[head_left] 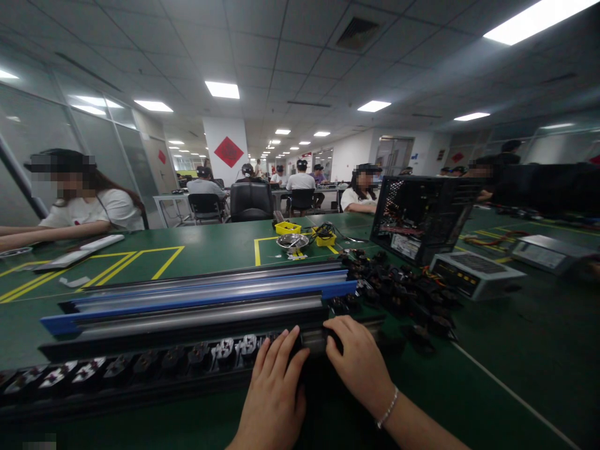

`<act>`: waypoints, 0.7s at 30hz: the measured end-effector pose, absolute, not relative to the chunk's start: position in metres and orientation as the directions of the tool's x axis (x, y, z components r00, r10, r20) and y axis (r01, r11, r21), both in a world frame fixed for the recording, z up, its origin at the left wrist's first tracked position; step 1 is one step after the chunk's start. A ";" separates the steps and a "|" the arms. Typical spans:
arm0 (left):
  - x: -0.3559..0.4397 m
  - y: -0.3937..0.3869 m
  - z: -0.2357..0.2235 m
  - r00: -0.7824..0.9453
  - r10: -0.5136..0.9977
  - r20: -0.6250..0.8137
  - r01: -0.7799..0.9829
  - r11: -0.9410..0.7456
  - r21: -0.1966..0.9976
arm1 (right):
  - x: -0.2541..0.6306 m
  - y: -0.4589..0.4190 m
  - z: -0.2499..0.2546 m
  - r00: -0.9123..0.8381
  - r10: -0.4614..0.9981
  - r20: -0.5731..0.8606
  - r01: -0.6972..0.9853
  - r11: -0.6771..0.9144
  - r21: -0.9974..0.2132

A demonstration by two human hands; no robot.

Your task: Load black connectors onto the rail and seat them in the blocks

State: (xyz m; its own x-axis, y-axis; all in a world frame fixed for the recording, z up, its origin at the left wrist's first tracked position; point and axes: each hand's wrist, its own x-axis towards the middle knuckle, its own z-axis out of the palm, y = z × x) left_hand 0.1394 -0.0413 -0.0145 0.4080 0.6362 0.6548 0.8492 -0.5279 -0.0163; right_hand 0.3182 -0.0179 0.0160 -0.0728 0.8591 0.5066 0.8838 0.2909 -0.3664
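A long black rail with a row of small black sockets runs across the green table in front of me. My left hand lies on its near edge, fingers stretched out and close together. My right hand has its fingers curled over a small black part at the rail's right end; a bracelet is on that wrist. Behind the rail lie long metal profiles with blue edges. A heap of small black connector parts sits just right of the rail's end.
An open black computer case stands at the right, with grey power-supply boxes beside it. Yellow trays and a metal bowl sit mid-table. A seated person is at far left, with others behind.
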 end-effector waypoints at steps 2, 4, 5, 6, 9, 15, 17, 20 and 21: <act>0.139 -0.041 -0.015 0.410 0.637 0.653 0.848 -0.530 -0.015 | 0.320 -0.017 0.015 -0.061 0.865 0.497 0.885 0.277 -0.374; 0.139 -0.041 -0.015 0.410 0.636 0.653 0.847 -0.531 -0.015 | 0.321 -0.016 0.014 -0.056 0.866 0.497 0.886 0.272 -0.375; 0.139 -0.041 -0.015 0.410 0.635 0.654 0.847 -0.531 -0.016 | 0.322 -0.016 0.014 -0.057 0.865 0.498 0.887 0.273 -0.373; 0.139 -0.041 -0.015 0.411 0.633 0.656 0.847 -0.532 -0.017 | 0.322 -0.016 0.013 -0.059 0.864 0.501 0.887 0.276 -0.371; 0.139 -0.041 -0.014 0.411 0.629 0.659 0.846 -0.533 -0.018 | 0.322 -0.016 0.013 -0.072 0.862 0.501 0.886 0.286 -0.365; 0.140 -0.042 -0.013 0.410 0.628 0.662 0.844 -0.536 -0.014 | 0.322 -0.016 0.014 -0.055 0.873 0.485 0.892 0.261 -0.369; 0.140 -0.042 -0.013 0.408 0.629 0.661 0.845 -0.534 -0.013 | 0.322 -0.016 0.014 -0.047 0.874 0.484 0.895 0.252 -0.368; 0.140 -0.041 -0.013 0.404 0.632 0.661 0.846 -0.534 -0.007 | 0.322 -0.015 0.014 -0.029 0.872 0.489 0.899 0.236 -0.368; 0.140 -0.041 -0.014 0.403 0.633 0.662 0.846 -0.534 -0.004 | 0.323 -0.015 0.013 -0.024 0.872 0.490 0.901 0.232 -0.367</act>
